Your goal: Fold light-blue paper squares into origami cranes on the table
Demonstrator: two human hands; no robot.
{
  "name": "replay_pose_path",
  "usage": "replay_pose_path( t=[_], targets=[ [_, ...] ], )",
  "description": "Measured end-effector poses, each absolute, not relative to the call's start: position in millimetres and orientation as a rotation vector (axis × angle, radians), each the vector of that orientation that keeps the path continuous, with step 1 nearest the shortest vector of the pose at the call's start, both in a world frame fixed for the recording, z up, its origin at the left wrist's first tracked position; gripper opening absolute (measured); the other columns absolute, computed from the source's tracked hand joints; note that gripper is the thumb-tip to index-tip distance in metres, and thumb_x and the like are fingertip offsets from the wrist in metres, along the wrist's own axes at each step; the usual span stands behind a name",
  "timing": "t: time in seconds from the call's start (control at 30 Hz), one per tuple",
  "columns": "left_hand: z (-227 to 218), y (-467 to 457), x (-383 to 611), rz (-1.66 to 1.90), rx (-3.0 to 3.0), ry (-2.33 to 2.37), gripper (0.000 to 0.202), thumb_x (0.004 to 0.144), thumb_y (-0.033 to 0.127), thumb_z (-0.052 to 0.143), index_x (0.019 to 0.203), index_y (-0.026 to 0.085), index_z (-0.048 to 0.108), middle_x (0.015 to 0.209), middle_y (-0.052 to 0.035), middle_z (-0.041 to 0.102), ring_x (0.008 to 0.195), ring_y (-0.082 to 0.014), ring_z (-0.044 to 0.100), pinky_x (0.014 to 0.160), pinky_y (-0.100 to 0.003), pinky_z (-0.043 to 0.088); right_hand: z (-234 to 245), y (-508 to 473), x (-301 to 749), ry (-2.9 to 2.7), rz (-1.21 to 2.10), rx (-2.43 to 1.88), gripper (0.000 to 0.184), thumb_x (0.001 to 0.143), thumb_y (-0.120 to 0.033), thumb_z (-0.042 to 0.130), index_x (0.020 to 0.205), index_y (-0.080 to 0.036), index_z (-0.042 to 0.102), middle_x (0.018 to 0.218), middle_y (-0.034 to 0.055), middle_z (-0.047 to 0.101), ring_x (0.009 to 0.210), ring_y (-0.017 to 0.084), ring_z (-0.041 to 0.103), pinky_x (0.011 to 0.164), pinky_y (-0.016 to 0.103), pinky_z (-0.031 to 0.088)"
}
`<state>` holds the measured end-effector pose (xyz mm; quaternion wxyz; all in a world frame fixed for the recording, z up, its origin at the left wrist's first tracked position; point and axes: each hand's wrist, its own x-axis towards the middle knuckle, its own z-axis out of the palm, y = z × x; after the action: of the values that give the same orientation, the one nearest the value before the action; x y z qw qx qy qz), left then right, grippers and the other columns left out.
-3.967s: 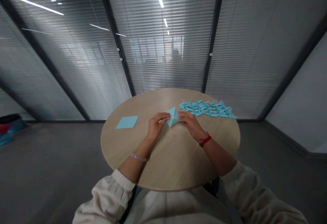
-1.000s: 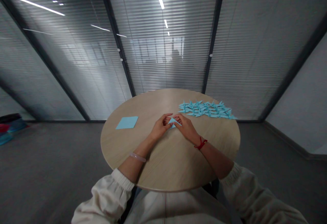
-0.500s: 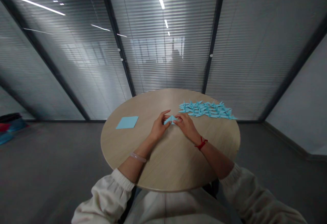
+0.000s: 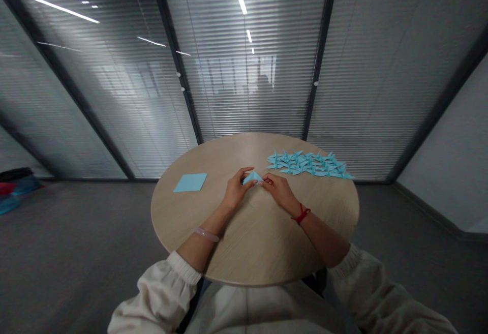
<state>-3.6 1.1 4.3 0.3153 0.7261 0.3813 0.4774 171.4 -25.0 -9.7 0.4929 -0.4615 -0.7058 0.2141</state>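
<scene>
A small folded piece of light blue paper [image 4: 252, 177] is pinched between both hands over the middle of the round wooden table [image 4: 254, 242]. My left hand [image 4: 237, 190] grips its left side with closed fingers. My right hand [image 4: 279, 191] grips its right side, fingers closed on the fold. A pale bracelet circles the left wrist, a red cord the right wrist.
A flat light blue paper square [image 4: 190, 182] lies on the table's left part. Several folded blue paper cranes [image 4: 307, 164] are laid in rows at the far right. Glass walls with blinds stand behind the table; grey floor surrounds it.
Four seconds ago the paper was a larger upright triangle; it is now folded into a smaller shape. Over the last second both hands shifted slightly and pressed closer together on it.
</scene>
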Motion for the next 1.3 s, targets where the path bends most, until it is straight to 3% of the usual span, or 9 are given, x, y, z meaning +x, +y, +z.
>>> replay_pose_path(
  t=[0.47, 1.03, 1.3],
  targets=[
    [6.5, 7.8, -6.6, 1.368, 1.584, 0.919, 0.046, 0.063, 0.034, 0.076, 0.103, 0.014, 0.063, 0.084, -0.0022, 0.068, 0.07, -0.0143, 0.064, 0.071, -0.03, 0.053, -13.3, -20.5, 172.7, -1.587, 0.576, -1.091, 0.012, 0.074, -0.025, 0.067, 0.084, -0.019, 0.069, 0.078, 0.0023, 0.071, 0.07, 0.016, 0.066, 0.068, 0.027, 0.051],
    [5.7, 8.6, -5.3, 1.397, 1.522, 0.9, 0.046, 0.058, 0.041, 0.081, 0.091, 0.014, 0.064, 0.083, -0.0027, 0.069, 0.07, -0.0144, 0.064, 0.07, -0.031, 0.057, -12.4, -23.7, 173.0, -1.592, 0.527, -1.102, 0.014, 0.082, -0.031, 0.062, 0.081, -0.019, 0.07, 0.069, 0.0011, 0.069, 0.064, 0.015, 0.064, 0.062, 0.025, 0.048],
    [9.3, 4.6, -3.8, 1.377, 1.509, 0.906, 0.043, 0.058, 0.038, 0.081, 0.089, 0.013, 0.064, 0.082, -0.0029, 0.068, 0.07, -0.0141, 0.063, 0.07, -0.031, 0.055, -22.5, -14.4, 175.9, -1.54, 0.668, -1.061, 0.016, 0.081, -0.033, 0.062, 0.08, -0.019, 0.068, 0.071, 0.0016, 0.069, 0.066, 0.016, 0.066, 0.063, 0.027, 0.05]
  ],
)
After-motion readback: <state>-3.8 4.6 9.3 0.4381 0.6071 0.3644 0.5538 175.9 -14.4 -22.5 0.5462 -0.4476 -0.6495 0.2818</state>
